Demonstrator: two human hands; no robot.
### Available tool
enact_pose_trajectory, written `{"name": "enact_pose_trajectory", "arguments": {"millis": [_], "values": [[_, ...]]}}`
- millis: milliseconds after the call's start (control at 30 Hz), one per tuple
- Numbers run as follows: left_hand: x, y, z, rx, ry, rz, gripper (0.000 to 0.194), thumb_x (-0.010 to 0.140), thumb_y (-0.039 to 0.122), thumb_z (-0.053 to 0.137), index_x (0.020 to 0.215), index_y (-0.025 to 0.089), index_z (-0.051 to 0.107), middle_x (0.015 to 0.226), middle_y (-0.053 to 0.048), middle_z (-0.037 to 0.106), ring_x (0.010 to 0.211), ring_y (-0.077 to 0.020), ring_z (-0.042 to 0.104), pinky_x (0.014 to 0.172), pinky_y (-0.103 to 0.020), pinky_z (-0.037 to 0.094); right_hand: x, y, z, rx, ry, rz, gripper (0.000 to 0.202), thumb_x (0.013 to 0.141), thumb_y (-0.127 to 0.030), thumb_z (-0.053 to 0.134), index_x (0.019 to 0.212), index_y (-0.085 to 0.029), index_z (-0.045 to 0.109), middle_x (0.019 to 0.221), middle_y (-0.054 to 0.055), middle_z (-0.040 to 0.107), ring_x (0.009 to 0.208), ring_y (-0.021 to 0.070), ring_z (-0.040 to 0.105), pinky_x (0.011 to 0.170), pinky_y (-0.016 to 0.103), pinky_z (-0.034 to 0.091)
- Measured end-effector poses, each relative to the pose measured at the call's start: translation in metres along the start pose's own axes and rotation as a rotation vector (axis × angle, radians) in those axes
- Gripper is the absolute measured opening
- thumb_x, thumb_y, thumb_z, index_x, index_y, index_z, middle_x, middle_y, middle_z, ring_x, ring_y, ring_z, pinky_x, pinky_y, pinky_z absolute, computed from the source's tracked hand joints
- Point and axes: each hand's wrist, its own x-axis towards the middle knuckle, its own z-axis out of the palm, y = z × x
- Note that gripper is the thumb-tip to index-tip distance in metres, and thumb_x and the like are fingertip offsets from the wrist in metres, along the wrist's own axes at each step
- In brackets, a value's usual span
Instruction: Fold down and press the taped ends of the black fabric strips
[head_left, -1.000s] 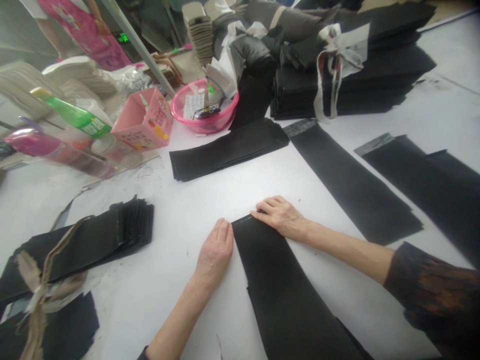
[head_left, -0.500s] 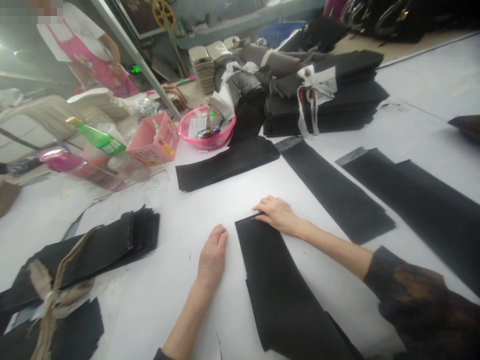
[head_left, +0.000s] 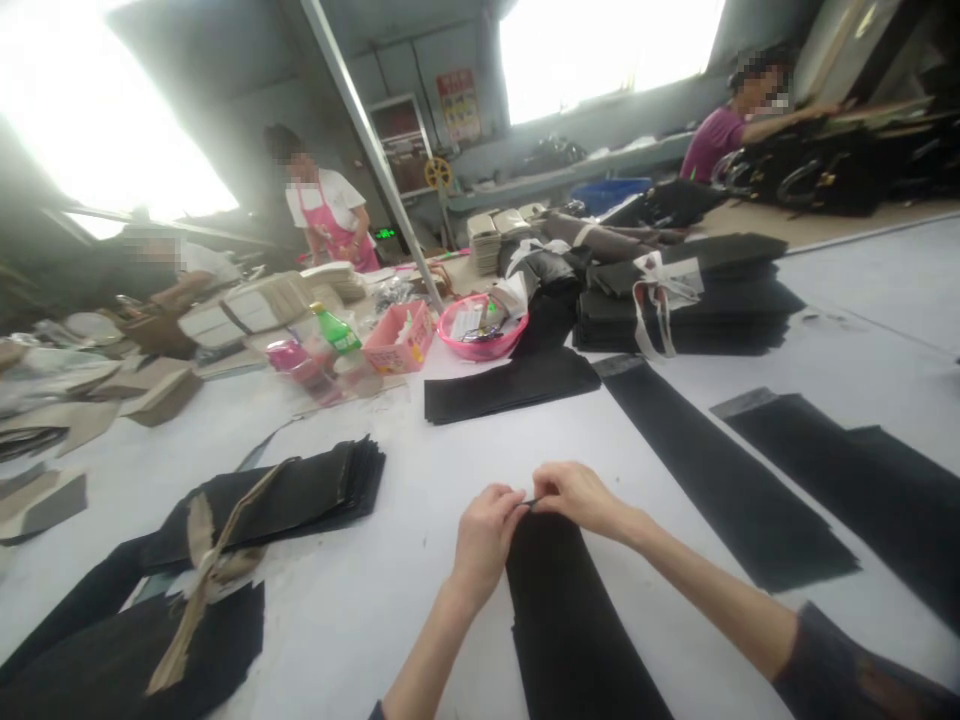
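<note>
Both hands pinch the far end of a black strip [head_left: 574, 620] that lies lengthwise on the white table in front of me. My left hand [head_left: 487, 535] grips its left corner between thumb and fingers. Close beside it, my right hand [head_left: 581, 497] holds the same edge, fingers curled. More black pieces lie under the strip's left side. To the right is a long black strip [head_left: 731, 470] with a grey end, and beyond my hands a black stack [head_left: 510, 385] lies crosswise.
Tied black bundles lie at the left [head_left: 255, 505] and back right [head_left: 682, 310]. A pink basket [head_left: 480, 345], a pink box [head_left: 397, 340] and a green bottle [head_left: 335, 330] stand at the back. Other people work behind the table. More black strips [head_left: 847, 480] lie at the right.
My left hand has moved from the bare table onto the strip's end and closed on it. My right hand now pinches that edge beside it. The view has tilted up, showing more of the room.
</note>
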Motion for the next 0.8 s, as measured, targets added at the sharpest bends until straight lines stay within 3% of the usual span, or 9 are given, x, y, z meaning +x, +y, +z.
{"name": "enact_pose_trajectory", "arguments": {"millis": [133,333,467,667,800], "values": [[0.005,0.022,-0.014,-0.041,-0.099,0.054,0.023,0.097,0.024,0.043,0.098,0.022,0.066,0.086,-0.002,0.065,0.079,-0.0145,0.062,0.072,-0.025,0.048,-0.017,-0.016,-0.020,0.095,0.041,-0.010,0.007,0.080,-0.023,0.062,0.075,-0.022,0.068,0.075,-0.003,0.068,0.070,0.0132,0.059,0.062,0.023,0.037],[-0.005,0.038,-0.030,-0.066,-0.116,0.091,0.021,0.096,0.022,0.044,0.096,0.021,0.065,0.086,-0.002,0.066,0.077,-0.0144,0.061,0.071,-0.025,0.046,-0.043,-0.032,-0.039,0.160,-0.070,-0.098,0.015,0.089,-0.028,0.054,0.088,-0.027,0.069,0.081,-0.004,0.070,0.074,0.0141,0.062,0.065,0.023,0.038],[-0.012,0.048,-0.038,-0.013,-0.138,0.124,0.019,0.093,0.018,0.045,0.095,0.020,0.064,0.082,-0.002,0.065,0.076,-0.0150,0.060,0.070,-0.025,0.044,-0.058,-0.042,-0.041,0.084,-0.026,-0.140,0.026,0.094,-0.022,0.042,0.083,-0.023,0.065,0.077,-0.002,0.066,0.067,0.0127,0.059,0.061,0.023,0.037],[-0.022,0.058,-0.054,0.049,-0.179,0.144,0.016,0.090,0.014,0.048,0.089,0.020,0.063,0.076,0.000,0.063,0.070,-0.0140,0.059,0.066,-0.024,0.041,-0.074,-0.049,-0.041,-0.116,0.010,-0.177,0.021,0.088,-0.010,0.043,0.075,-0.022,0.055,0.069,-0.003,0.060,0.058,0.0126,0.051,0.055,0.026,0.030],[-0.033,0.050,-0.065,0.062,-0.187,0.126,0.015,0.089,0.014,0.049,0.086,0.020,0.062,0.076,0.000,0.064,0.070,-0.0143,0.059,0.068,-0.025,0.042,-0.084,-0.040,-0.049,-0.200,0.029,-0.196,0.021,0.087,-0.009,0.043,0.078,-0.022,0.056,0.071,-0.001,0.060,0.060,0.0147,0.053,0.057,0.027,0.031]]}}
